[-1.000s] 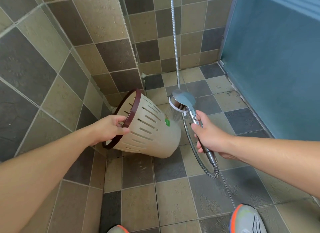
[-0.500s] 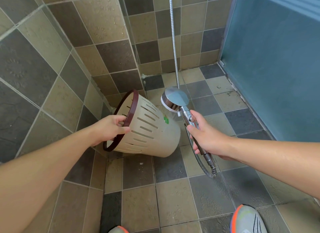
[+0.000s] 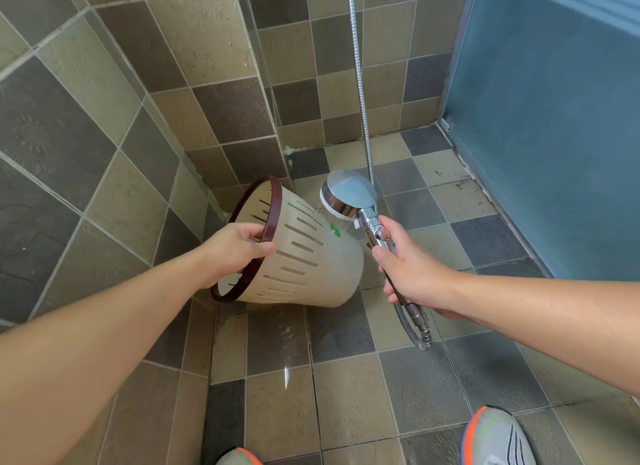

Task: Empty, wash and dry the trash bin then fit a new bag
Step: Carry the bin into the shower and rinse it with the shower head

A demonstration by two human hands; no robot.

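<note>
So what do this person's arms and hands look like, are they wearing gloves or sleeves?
No gloves and no sleeves in view: both forearms are bare right up to the frame's edge. The left hand and right hand carry no rings, watch or bands that can be seen. The only clothing visible is a pair of grey sneakers with orange trim.

One trash bin (image 3: 304, 256), one shower head (image 3: 348, 196), one hose (image 3: 360, 83). Two hands: left (image 3: 235, 253) at nine o'clock, right (image 3: 412, 270) at three. Two shoes (image 3: 495, 437) at six.
</note>
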